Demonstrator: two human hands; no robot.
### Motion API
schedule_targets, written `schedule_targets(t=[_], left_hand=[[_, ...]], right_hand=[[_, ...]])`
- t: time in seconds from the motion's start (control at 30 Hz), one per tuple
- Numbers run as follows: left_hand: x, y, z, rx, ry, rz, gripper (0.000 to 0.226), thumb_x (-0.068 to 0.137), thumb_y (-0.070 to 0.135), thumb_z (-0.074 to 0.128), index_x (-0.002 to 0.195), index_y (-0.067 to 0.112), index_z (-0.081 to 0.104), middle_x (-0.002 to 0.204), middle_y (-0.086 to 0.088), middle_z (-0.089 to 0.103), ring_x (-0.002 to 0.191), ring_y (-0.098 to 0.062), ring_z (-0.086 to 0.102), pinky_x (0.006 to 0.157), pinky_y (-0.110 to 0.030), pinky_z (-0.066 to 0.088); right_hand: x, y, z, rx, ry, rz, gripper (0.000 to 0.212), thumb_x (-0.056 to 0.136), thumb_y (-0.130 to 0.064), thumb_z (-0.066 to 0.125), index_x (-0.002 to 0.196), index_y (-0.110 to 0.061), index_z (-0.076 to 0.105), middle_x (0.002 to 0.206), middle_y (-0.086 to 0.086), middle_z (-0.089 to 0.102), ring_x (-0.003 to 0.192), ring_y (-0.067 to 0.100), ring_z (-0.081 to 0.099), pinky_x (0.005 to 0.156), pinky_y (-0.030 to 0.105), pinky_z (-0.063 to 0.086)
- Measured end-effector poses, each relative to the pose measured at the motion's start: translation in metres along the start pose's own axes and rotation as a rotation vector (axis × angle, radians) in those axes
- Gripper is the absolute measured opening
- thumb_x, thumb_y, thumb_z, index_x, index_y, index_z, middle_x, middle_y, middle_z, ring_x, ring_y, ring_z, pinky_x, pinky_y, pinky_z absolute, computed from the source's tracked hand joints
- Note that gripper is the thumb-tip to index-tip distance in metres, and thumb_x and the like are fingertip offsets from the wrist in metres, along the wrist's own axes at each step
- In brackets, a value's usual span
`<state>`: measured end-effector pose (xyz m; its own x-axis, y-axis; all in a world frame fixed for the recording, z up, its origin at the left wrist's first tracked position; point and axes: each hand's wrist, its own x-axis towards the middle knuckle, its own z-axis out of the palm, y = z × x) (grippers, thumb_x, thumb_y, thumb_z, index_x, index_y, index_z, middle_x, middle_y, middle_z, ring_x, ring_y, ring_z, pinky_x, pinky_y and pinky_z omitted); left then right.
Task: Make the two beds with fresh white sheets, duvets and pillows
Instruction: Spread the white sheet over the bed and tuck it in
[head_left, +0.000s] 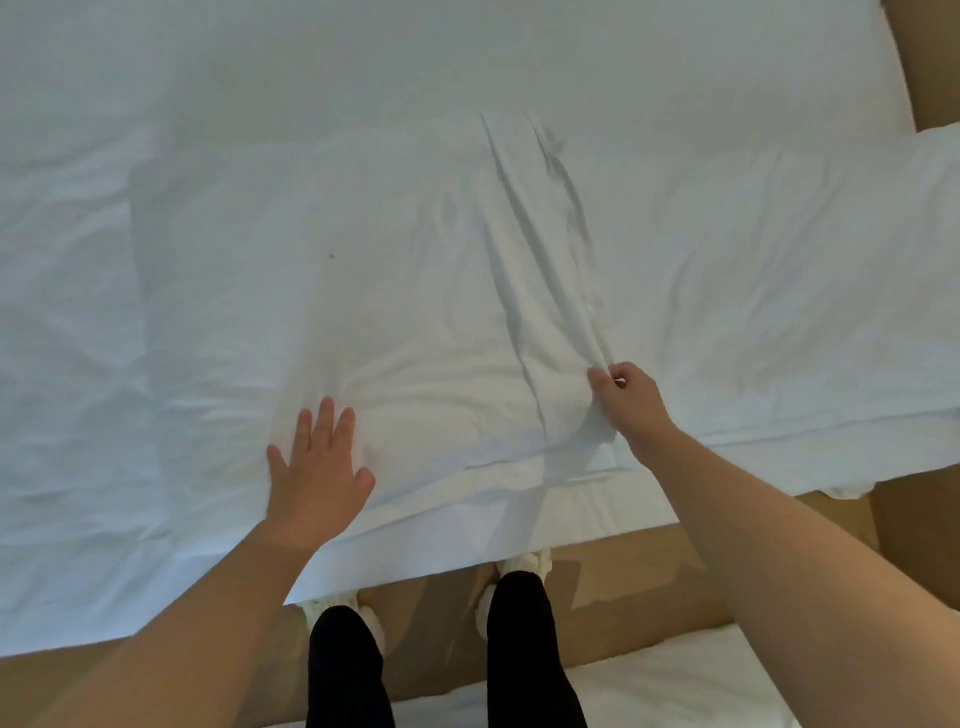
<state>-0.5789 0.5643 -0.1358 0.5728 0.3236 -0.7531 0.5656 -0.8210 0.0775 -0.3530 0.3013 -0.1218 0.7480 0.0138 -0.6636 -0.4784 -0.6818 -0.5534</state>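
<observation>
Both our arms out in front, bare to the elbow.
Our left hand (317, 475) lies flat, palm down, fingers spread and pointing away from us. Our right hand (626, 402) is curled, thumb and fingertips pinched together, wrist bent inward. Our legs stand below, feet slightly apart.

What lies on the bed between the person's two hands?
In the head view, only wrinkled white pillowcase lies between the flat left hand and the right hand, which pinches a fold. Nothing else lies there.
</observation>
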Motion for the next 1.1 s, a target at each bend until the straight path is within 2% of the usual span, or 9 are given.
schedule_targets(t=[0.13,0.27,0.37,0.47,0.57,0.7,0.77,0.87,1.1], left_hand=[[-0.002,0.004,0.005,-0.019,-0.017,-0.034,0.07,0.1,0.039,0.033,0.155,0.02,-0.007,0.161,-0.002,-0.021,0.149,-0.025,-0.013,0.117,-0.057,0.012],[-0.007,0.008,0.01,0.03,-0.051,0.002,0.071,0.101,0.039,0.034,0.155,0.021,-0.009,0.16,0.001,-0.022,0.149,-0.022,-0.012,0.117,-0.056,0.013],[-0.008,0.013,0.013,0.076,-0.075,0.0,0.077,0.099,0.041,0.038,0.154,0.018,-0.011,0.16,-0.002,-0.024,0.149,-0.025,-0.012,0.117,-0.055,0.014],[-0.007,0.014,0.018,0.135,-0.096,-0.04,0.096,0.093,0.049,0.049,0.152,0.013,-0.017,0.158,-0.008,-0.028,0.148,-0.03,-0.014,0.116,-0.056,0.014],[-0.006,0.018,0.024,0.286,-0.041,0.045,0.103,0.091,0.048,0.054,0.15,0.011,-0.021,0.157,-0.013,-0.028,0.148,-0.034,-0.012,0.114,-0.057,0.02],[-0.012,0.016,0.032,0.362,0.045,-0.02,0.099,0.091,0.039,0.057,0.152,0.009,-0.015,0.159,-0.017,-0.017,0.148,-0.039,-0.001,0.108,-0.057,0.033],[-0.019,0.016,0.038,0.444,0.074,-0.059,0.1,0.088,0.036,0.062,0.153,0.008,-0.009,0.16,-0.021,-0.004,0.145,-0.043,0.011,0.1,-0.056,0.04],[-0.019,0.007,0.039,0.47,0.123,-0.032,0.088,0.065,0.012,0.08,0.138,-0.003,0.032,0.131,-0.029,0.037,0.111,-0.046,0.045,0.069,-0.05,0.049],[-0.019,-0.055,0.041,0.461,0.346,0.112,0.051,0.046,-0.02,0.075,0.088,0.0,0.054,0.067,-0.013,0.043,0.051,-0.023,0.038,0.045,-0.025,0.025]], right_hand=[[-0.008,0.015,-0.031,-0.037,-0.421,0.095,0.024,0.088,-0.029,0.072,0.104,-0.013,0.066,0.103,0.003,0.069,0.091,0.02,0.065,0.082,0.033,0.052],[0.001,0.03,-0.074,-0.012,-0.178,0.015,0.024,0.085,-0.021,0.075,0.077,-0.007,0.058,0.075,0.008,0.05,0.076,0.022,0.047,0.066,0.029,0.036],[0.002,0.039,-0.08,-0.034,-0.259,0.121,0.027,0.087,-0.025,0.073,0.089,0.0,0.062,0.087,0.015,0.055,0.086,0.021,0.048,0.069,0.028,0.036],[0.004,0.053,-0.08,-0.25,-0.359,0.115,0.062,0.075,-0.037,0.081,0.103,0.015,0.06,0.091,0.024,0.06,0.086,0.02,0.051,0.073,0.031,0.037],[0.016,0.05,-0.101,-0.32,-0.14,0.014,0.034,0.083,-0.029,0.076,0.081,0.002,0.065,0.079,0.012,0.059,0.08,0.023,0.052,0.069,0.03,0.037],[0.008,0.042,-0.096,-0.436,-0.37,0.02,0.036,0.084,-0.023,0.077,0.111,-0.002,0.069,0.111,0.01,0.066,0.103,0.028,0.06,0.089,0.037,0.048],[-0.001,0.054,-0.09,-0.467,-0.392,0.057,0.037,0.085,-0.02,0.076,0.114,0.001,0.066,0.109,0.01,0.065,0.101,0.026,0.059,0.086,0.035,0.046],[-0.003,0.069,-0.088,-0.385,-0.252,0.039,0.034,0.086,-0.024,0.073,0.102,0.005,0.066,0.095,0.012,0.064,0.085,0.025,0.057,0.07,0.03,0.043],[-0.001,0.081,-0.068,-0.513,-0.085,0.007,0.034,0.091,-0.025,0.066,0.101,0.007,0.063,0.099,0.023,0.065,0.091,0.035,0.06,0.076,0.037,0.043]])
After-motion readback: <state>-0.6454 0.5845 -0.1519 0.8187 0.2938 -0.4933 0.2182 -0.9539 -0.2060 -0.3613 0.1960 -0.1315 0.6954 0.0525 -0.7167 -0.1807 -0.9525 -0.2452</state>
